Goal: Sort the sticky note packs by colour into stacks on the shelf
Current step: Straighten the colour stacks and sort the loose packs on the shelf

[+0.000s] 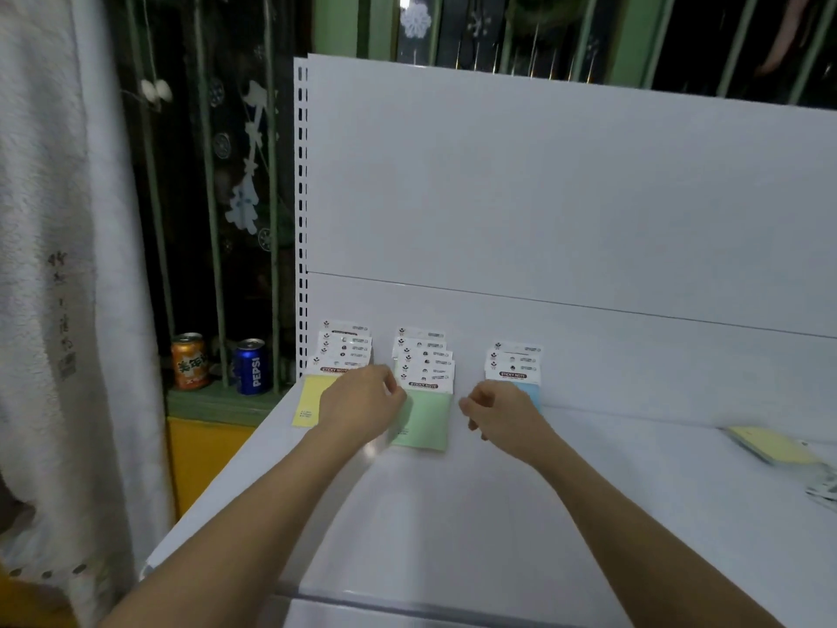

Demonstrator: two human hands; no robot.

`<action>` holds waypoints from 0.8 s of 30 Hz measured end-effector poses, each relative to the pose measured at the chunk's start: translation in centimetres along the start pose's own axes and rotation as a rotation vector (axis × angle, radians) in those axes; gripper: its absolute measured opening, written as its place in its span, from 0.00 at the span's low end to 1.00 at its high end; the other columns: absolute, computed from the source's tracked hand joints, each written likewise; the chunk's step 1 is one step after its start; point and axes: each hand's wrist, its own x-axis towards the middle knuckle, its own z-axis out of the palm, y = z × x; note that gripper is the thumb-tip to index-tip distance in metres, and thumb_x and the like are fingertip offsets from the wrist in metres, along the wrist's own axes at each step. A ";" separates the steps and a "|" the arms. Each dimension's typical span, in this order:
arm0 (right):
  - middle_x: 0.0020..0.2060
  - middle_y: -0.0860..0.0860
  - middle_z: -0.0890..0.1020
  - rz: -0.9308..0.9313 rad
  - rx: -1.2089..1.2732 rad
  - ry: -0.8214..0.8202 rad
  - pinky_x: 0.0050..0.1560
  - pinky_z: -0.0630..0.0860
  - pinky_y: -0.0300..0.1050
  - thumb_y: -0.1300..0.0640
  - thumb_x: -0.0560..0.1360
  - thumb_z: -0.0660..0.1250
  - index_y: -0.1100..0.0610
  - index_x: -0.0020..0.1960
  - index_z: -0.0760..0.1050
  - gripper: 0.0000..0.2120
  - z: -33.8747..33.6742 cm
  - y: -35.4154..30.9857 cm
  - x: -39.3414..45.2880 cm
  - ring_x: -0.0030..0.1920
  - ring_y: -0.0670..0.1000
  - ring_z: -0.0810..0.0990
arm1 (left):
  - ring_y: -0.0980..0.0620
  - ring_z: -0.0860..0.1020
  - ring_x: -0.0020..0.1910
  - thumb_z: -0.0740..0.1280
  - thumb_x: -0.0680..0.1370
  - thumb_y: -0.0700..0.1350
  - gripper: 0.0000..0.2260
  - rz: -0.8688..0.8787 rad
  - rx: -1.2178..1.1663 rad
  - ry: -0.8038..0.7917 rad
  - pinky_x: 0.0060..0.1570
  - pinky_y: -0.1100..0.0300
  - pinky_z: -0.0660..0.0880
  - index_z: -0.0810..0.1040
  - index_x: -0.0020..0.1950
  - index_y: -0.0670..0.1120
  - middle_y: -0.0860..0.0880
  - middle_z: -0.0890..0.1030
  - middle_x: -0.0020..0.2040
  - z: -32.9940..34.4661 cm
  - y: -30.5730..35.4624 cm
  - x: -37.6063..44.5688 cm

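Three stacks of sticky note packs lie along the white back panel of the shelf (453, 514): a yellow stack (308, 401) on the left, a green stack (428, 419) in the middle and a blue stack (531, 392) on the right. My left hand (362, 398) lies between the yellow and green stacks, its curled fingers on the left edge of the top green pack, which looks blurred there. My right hand (500, 412) hovers loosely curled in front of the blue stack, covering its lower left part and holding nothing.
A loose yellow pack (774, 448) and further packs (825, 491) lie at the shelf's right edge. An orange can (190, 361) and a Pepsi can (250, 367) stand on a green ledge to the left. White fleece fabric (54, 265) hangs at far left.
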 end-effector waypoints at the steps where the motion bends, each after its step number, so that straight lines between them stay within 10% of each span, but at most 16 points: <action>1: 0.35 0.49 0.84 -0.002 -0.044 -0.030 0.47 0.80 0.51 0.50 0.76 0.65 0.53 0.37 0.75 0.11 -0.5 -0.1 -0.4 0.32 0.47 0.78 | 0.50 0.78 0.48 0.61 0.76 0.52 0.09 0.002 0.003 -0.041 0.42 0.58 0.72 0.79 0.49 0.52 0.54 0.81 0.47 -0.3 0.3 -0.2; 7: 0.43 0.47 0.82 0.063 -0.342 -0.031 0.52 0.77 0.48 0.40 0.74 0.62 0.48 0.37 0.72 0.13 -3.0 -0.7 -3.9 0.46 0.51 0.81 | 0.49 0.80 0.48 0.60 0.75 0.53 0.12 0.107 0.036 -0.227 0.44 0.58 0.72 0.80 0.48 0.49 0.51 0.83 0.46 -0.8 2.9 -1.7; 24: 0.41 0.52 0.83 0.255 -0.474 0.158 0.44 0.75 0.48 0.44 0.78 0.58 0.58 0.45 0.77 0.19 -12.7 6.4 -16.3 0.42 0.55 0.80 | 0.50 0.77 0.47 0.62 0.77 0.56 0.13 0.385 -0.068 -0.313 0.44 0.59 0.70 0.80 0.52 0.50 0.53 0.79 0.46 3.5 17.7 -11.9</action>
